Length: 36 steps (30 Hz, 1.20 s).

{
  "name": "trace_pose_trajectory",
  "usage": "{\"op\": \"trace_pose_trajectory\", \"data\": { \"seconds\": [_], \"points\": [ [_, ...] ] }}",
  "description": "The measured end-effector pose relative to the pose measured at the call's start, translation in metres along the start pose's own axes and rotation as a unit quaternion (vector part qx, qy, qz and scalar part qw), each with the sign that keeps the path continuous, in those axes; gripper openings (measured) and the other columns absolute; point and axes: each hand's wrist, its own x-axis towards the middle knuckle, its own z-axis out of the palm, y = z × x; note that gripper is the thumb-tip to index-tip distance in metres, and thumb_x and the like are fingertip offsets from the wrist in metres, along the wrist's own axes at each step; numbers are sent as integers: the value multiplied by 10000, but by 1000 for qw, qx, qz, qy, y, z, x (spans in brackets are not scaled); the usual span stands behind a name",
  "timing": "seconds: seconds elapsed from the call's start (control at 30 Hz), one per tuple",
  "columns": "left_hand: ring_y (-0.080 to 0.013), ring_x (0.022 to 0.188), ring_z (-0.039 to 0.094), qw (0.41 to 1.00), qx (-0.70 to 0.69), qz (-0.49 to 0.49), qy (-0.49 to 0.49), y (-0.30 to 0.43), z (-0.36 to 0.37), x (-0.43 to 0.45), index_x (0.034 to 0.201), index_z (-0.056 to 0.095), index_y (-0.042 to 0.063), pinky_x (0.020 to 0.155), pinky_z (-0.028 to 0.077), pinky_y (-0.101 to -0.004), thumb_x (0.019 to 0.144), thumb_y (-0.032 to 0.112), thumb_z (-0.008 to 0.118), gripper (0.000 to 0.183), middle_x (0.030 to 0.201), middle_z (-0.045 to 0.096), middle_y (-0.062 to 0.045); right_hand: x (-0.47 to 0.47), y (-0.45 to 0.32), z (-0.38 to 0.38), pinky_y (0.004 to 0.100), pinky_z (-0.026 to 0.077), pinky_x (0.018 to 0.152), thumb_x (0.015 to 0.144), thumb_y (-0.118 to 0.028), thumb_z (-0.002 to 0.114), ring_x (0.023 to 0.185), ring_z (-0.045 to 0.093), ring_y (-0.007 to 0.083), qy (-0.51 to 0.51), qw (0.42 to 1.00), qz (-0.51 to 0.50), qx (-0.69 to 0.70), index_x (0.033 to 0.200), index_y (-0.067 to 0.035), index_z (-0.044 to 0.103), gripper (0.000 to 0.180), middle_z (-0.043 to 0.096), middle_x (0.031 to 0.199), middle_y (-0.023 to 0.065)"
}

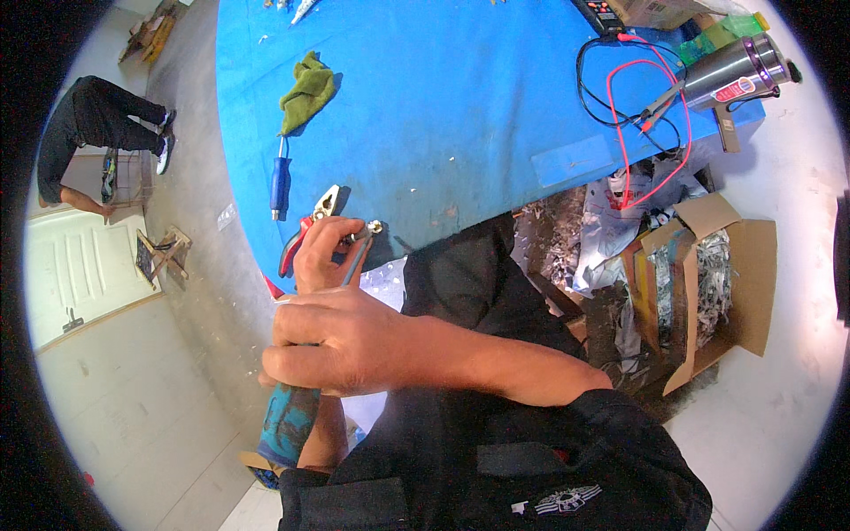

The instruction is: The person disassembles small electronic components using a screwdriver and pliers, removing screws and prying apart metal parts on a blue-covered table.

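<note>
My right hand (339, 338) grips the teal handle of a screwdriver (289, 421). The metal shaft runs up between both hands, its end at a small metal part (374, 227). My left hand (322, 252) pinches that part in its fingertips, above the near edge of the blue-covered table (431, 99). Right beside the left hand lie pliers with red handles (327, 202). A blue-handled screwdriver (279, 189) rests farther up, near a crumpled green cloth (309, 93). My fingers hide most of the small part.
A multimeter (601, 16) with red and black leads and a steel thermos (724, 73) occupy the table's far right. Below stands an open cardboard box (754, 285) of shredded material. Another person (99, 119) bends over at the left, near a folding stool (159, 255).
</note>
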Motion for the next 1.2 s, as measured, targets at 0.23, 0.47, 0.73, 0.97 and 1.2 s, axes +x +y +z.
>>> {"op": "trace_pose_trajectory", "data": {
  "seconds": [0.23, 0.47, 0.73, 0.97, 1.2],
  "points": [
    [-147, 813, 661, 995, 11, -53, 89, 21, 13, -7, 1032, 722, 43, 749, 545, -296, 703, -69, 863, 375, 1010, 713, -64, 0, 11, -5, 378, 487, 598, 788, -127, 805, 698, 621, 260, 57, 998, 11, 7, 948, -74, 624, 248, 535, 791, 61],
    [-149, 845, 662, 996, 21, -46, 79, 27, 9, -4, 1023, 722, 31, 760, 546, -294, 712, -86, 850, 356, 1020, 707, -71, 3, 12, -8, 384, 496, 611, 814, -127, 813, 699, 619, 261, 67, 996, 31, 48, 954, -72, 618, 246, 545, 795, 59],
    [-155, 915, 672, 994, -41, -82, 52, 18, 9, -2, 1041, 722, 19, 769, 553, -284, 735, -114, 826, 350, 1023, 699, -78, 3, 11, -13, 391, 502, 627, 808, -119, 818, 714, 631, 266, 64, 996, 41, 46, 944, -65, 614, 251, 543, 793, 61],
    [-139, 940, 659, 985, -86, -131, 65, 34, 5, -5, 1070, 721, 19, 794, 556, -286, 739, -141, 804, 377, 1074, 691, -69, -2, 17, -11, 389, 502, 635, 820, -126, 817, 735, 642, 284, 72, 994, 53, 64, 975, -58, 630, 252, 583, 836, 72],
    [-130, 919, 651, 986, -93, -126, 60, 23, 9, -7, 1087, 722, 32, 856, 566, -298, 747, -147, 796, 391, 1083, 693, -54, -8, 22, -9, 385, 503, 645, 815, -118, 805, 749, 643, 283, 59, 996, 37, 46, 983, -60, 623, 254, 569, 825, 72]
  ]
}}
